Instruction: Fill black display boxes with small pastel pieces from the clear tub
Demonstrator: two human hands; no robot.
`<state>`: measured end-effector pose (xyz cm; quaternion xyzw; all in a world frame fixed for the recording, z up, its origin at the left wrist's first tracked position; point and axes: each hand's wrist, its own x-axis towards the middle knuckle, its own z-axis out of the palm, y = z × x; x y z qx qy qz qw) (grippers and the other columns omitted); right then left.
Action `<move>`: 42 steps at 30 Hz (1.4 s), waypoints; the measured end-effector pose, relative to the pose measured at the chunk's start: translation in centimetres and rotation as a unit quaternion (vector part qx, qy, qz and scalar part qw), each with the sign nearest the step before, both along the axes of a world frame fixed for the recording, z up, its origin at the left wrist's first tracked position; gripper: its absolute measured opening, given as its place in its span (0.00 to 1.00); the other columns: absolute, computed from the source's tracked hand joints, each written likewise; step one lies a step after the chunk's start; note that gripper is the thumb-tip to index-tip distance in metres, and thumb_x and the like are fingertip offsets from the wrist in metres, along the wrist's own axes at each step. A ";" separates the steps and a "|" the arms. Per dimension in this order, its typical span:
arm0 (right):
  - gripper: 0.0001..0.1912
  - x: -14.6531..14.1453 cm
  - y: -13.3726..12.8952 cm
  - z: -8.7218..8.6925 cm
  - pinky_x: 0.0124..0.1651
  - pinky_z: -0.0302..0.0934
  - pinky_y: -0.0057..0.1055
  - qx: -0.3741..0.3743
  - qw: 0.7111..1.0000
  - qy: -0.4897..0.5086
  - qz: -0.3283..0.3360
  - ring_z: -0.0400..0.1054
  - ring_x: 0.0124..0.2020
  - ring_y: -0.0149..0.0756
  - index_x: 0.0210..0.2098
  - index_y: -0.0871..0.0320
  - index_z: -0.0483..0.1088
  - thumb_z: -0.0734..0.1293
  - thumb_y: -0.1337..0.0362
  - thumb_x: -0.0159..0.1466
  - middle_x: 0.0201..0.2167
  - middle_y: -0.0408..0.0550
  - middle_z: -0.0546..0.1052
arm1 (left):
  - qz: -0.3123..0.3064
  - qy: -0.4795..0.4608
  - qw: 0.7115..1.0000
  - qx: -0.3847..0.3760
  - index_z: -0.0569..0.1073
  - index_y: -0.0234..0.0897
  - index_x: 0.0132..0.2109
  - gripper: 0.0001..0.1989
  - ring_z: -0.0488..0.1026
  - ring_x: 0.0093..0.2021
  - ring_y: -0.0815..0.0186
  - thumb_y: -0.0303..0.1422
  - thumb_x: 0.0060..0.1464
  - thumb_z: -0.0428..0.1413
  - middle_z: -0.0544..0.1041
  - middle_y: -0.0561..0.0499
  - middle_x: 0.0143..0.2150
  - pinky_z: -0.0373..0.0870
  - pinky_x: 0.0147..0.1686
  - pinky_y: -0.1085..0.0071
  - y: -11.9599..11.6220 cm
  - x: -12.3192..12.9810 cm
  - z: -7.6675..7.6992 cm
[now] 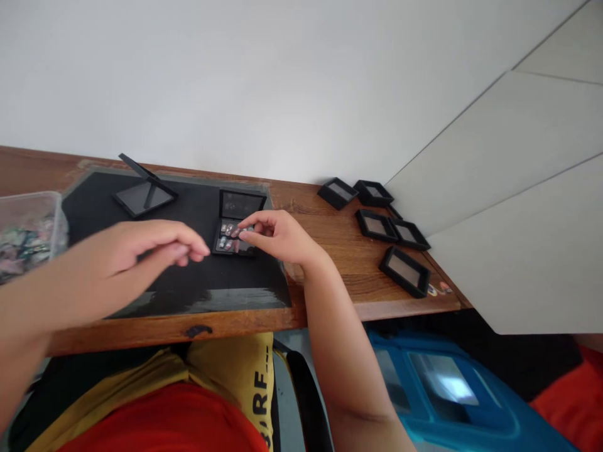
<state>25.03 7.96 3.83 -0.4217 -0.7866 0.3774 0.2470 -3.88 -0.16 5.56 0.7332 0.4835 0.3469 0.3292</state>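
A small black case [225,252] with its lid raised stands on the black mat [188,279]. Rows of small shiny pieces that look like false nails [226,243] lie in it. My right hand [280,237] reaches over the case from the right, thumb and index fingertip nearly together at the pieces; whatever may be between them is too small to make out. To the left of the case, my left hand [155,251] hovers above the mat with its fingers closed together. What the left fingers hold, if anything, is hidden.
Another black case [144,196] stands with its lid up at the back left. A clear plastic tub [59,216] of shiny pieces is at the left edge. Several black boxes, one nearest the front [404,271], lie on the wooden table [311,220]. A blue chair [452,383] stands below.
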 end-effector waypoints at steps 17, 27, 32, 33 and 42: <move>0.13 0.0 -0.2 0.1 0.29 0.51 0.27 -0.002 0.997 0.052 0.058 0.56 0.24 0.26 0.45 0.59 0.79 0.74 0.62 0.62 0.23 0.36 0.67 | -0.004 -0.166 0.983 -0.073 0.79 0.37 0.50 0.17 0.83 0.43 0.60 0.44 0.61 0.62 0.85 0.45 0.43 0.81 0.51 0.62 4.5 6.4 -5.5; 0.12 -0.2 -0.1 -0.5 0.35 0.63 0.30 -0.043 0.992 0.093 0.070 0.71 0.31 0.31 0.41 0.59 0.83 0.75 0.59 0.62 0.35 0.49 0.84 | 0.006 -0.119 0.993 -0.026 0.73 0.38 0.57 0.17 0.80 0.41 0.62 0.41 0.65 0.57 0.84 0.47 0.42 0.76 0.45 0.65 4.6 6.1 -6.1; 0.09 -0.5 -0.2 -0.6 0.36 0.63 0.30 -0.042 0.991 0.095 0.080 0.70 0.32 0.31 0.36 0.59 0.81 0.76 0.59 0.61 0.32 0.46 0.82 | -0.003 -0.126 0.992 -0.031 0.73 0.38 0.56 0.17 0.79 0.39 0.63 0.41 0.64 0.58 0.83 0.48 0.40 0.75 0.43 0.66 4.4 6.4 -5.9; 0.10 -0.6 -0.2 -0.6 0.34 0.60 0.29 -0.034 0.992 0.088 0.080 0.66 0.29 0.29 0.35 0.59 0.80 0.77 0.59 0.60 0.28 0.43 0.79 | -0.013 -0.129 0.991 -0.037 0.73 0.38 0.56 0.17 0.79 0.39 0.63 0.40 0.64 0.58 0.83 0.49 0.39 0.74 0.42 0.67 4.4 6.4 -5.9; 0.16 -1.0 -0.3 -0.9 0.28 0.49 0.27 -0.003 0.993 0.094 0.065 0.53 0.24 0.24 0.39 0.60 0.81 0.80 0.57 0.57 0.22 0.35 0.65 | -0.027 -0.140 0.989 -0.034 0.74 0.39 0.53 0.15 0.77 0.37 0.65 0.40 0.64 0.59 0.82 0.50 0.38 0.73 0.39 0.68 4.4 6.5 -6.3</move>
